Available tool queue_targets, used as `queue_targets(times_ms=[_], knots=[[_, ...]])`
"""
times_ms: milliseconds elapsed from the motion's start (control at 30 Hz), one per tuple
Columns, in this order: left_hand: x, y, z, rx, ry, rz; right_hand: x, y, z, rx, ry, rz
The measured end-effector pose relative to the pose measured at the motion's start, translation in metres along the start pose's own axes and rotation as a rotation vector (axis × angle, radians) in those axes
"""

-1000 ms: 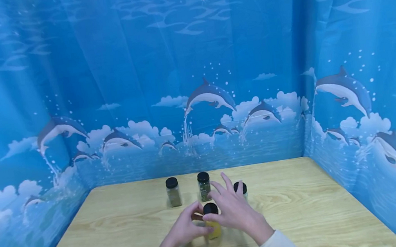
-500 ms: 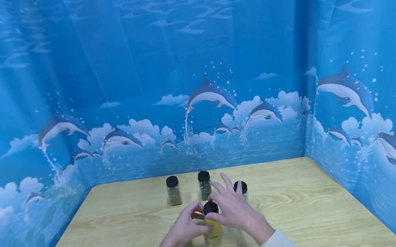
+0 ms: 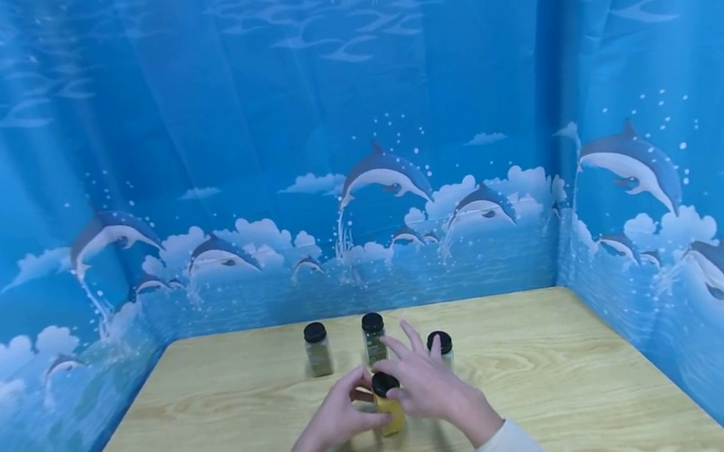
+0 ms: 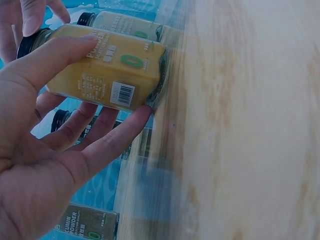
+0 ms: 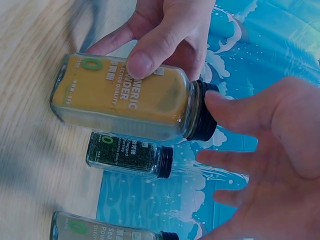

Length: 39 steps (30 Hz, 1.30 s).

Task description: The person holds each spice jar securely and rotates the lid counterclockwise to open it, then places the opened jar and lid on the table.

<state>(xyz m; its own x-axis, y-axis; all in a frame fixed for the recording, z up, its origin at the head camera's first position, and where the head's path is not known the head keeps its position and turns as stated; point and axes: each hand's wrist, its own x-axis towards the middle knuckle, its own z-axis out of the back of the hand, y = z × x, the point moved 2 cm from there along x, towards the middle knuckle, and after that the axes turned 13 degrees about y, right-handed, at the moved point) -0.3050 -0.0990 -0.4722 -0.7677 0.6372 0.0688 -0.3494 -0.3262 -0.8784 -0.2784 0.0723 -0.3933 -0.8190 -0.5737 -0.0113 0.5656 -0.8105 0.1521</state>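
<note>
In the head view my left hand (image 3: pixel 337 414) grips the glass body of a spice jar (image 3: pixel 392 420) of yellow powder, with the thumb on the near side. The right wrist view shows that thumb lying across the label of the jar (image 5: pixel 150 107), which ends in "OMERIC POWDER". My right hand (image 3: pixel 433 391) pinches the black lid (image 3: pixel 383 383) between thumb and index finger, its other fingers spread away. The thumb tip is on the edge of the lid (image 5: pixel 202 120) in the right wrist view. The lid sits at the jar's mouth.
Behind the hands stand a cumin powder jar (image 3: pixel 318 353) at left, a chopped parsley jar (image 3: pixel 374 339) in the middle and another black-lidded jar (image 3: pixel 443 343), partly hidden by right fingers. A blue dolphin curtain (image 3: pixel 258 156) hangs around the wooden table (image 3: pixel 223 424).
My right index finger and thumb have shifted round the lid, the index finger now reaching over its far side. The left hand and the other jars stay in place.
</note>
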Motion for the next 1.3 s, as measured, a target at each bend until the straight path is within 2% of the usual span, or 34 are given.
queue_targets(times_ms=[200, 400, 500, 667, 767, 900, 1033, 1300], knots=[[-0.0007, -0.0003, 0.0005, -0.006, 0.003, 0.043, -0.0016, -0.0009, -0.0007, 0.024, 0.033, 0.03], [-0.0035, -0.0024, -0.0014, -0.026, 0.009, 0.028, -0.0023, 0.0002, -0.0017, 0.028, 0.031, 0.012], [-0.0039, -0.0026, -0.002, -0.029, 0.004, 0.025, -0.0011, 0.0005, -0.002, 0.008, -0.009, -0.026], [-0.0026, -0.0025, -0.002, -0.024, -0.018, -0.007, 0.0016, 0.0001, 0.0, -0.05, -0.13, -0.09], [-0.0018, -0.0027, -0.002, -0.033, -0.02, -0.031, 0.0022, -0.0001, 0.0006, -0.068, -0.172, -0.096], [-0.0012, -0.0028, -0.0017, -0.025, -0.023, -0.028, 0.002, 0.0, 0.0004, -0.05, -0.184, -0.076], [-0.0007, -0.0024, -0.0013, -0.027, -0.019, -0.025, 0.0019, 0.0002, -0.0002, -0.037, -0.16, -0.061], [-0.0026, -0.002, -0.0009, -0.04, 0.006, 0.011, 0.0001, 0.0041, 0.0003, -0.071, -0.026, -0.032]])
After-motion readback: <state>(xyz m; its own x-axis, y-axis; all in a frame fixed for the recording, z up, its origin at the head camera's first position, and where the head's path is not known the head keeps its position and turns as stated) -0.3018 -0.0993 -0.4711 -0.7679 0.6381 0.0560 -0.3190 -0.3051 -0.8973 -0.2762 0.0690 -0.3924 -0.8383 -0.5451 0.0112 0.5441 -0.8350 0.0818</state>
